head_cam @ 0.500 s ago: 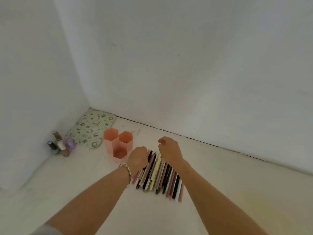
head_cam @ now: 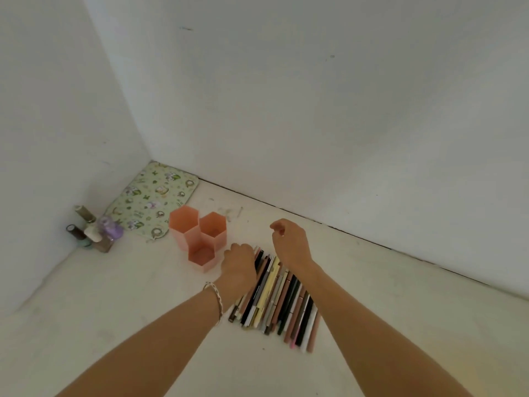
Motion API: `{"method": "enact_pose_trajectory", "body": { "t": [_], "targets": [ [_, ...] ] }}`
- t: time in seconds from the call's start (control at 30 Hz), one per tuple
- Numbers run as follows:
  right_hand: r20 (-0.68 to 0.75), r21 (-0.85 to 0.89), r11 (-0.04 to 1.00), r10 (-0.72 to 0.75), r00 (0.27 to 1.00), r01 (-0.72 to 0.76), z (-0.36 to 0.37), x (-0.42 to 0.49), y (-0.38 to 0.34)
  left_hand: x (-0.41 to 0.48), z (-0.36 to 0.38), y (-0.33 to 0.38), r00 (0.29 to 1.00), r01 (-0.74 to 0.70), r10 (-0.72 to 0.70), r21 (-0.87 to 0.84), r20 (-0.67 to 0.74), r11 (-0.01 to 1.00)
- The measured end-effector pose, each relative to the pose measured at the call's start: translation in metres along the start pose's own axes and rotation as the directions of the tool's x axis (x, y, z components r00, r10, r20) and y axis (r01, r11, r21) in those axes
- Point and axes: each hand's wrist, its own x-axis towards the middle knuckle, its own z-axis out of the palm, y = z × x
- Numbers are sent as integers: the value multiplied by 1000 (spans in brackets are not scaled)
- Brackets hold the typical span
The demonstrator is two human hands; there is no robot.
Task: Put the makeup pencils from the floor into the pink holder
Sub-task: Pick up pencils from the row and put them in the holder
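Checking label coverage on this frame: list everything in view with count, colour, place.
pencils: roughly twenty; black, brown, cream, pink; side by side on the floor between the forearms
holder: one; pink, three joined hexagonal cups; on the floor left of the pencils, no pencil seen in it
mat: one; green, patterned; in the corner behind the holder
bottles: several; brown, purple, white; by the left wall
bracelet: one; pale; left wrist
left hand: over the pencils' far ends, fingers hidden
right hand: above the pencils, fingers loosely curled, nothing seen in it
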Motion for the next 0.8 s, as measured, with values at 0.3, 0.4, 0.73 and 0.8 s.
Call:
{"method": "enact_pose_trajectory", "body": {
  "t": [0.3,0.4,0.73,0.8],
  "targets": [
    [159,-378,912,233,959,-159,27,14,-21,11,-115,-32,968,-196,13,-721,-251,665],
    [127,-588,803,212,969,-99,48,12,-22,10,-128,-45,963,-217,-18,-818,-267,533],
    [15,-176,942,292,956,-285,47,20,-33,-2,-150,-64,894,-394,-55,-841,-444,371],
    [-50,116,946,309,950,-302,23,27,-44,0,-160,-80,820,-480,-127,-792,-558,377]
  ]
}}
